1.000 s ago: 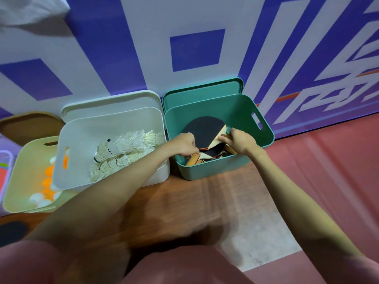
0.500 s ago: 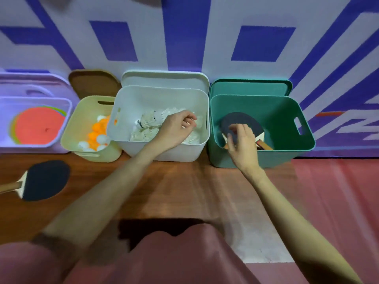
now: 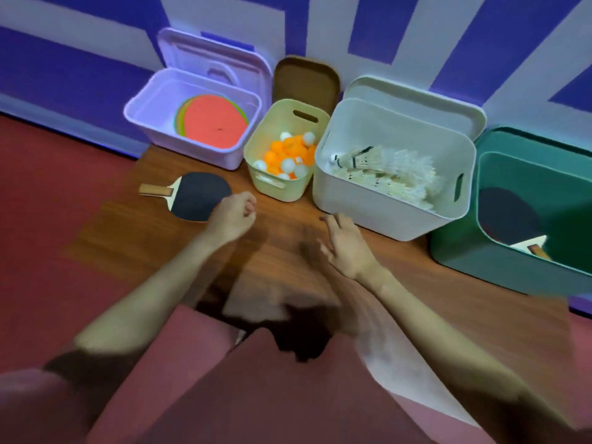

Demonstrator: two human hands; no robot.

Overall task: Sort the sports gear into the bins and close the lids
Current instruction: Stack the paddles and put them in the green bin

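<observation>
A big white plastic bin (image 3: 378,206) of shuttlecocks stands open. Well left of it on the wood lies a black-faced table-tennis paddle (image 3: 195,196). The left hand (image 3: 232,214), curled and empty, hovers at its edge; the right hand (image 3: 347,248) hangs loose, nearer the bin.

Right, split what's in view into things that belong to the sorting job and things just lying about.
Part of the job:
- paddle on the floor, not yet binned
- green bin with paddles
- white bin with shuttlecocks
- yellow bin with balls
- lilac bin with flat discs
- the lids, all open

Just there:
- wooden board
- red floor
- patterned wall
</observation>
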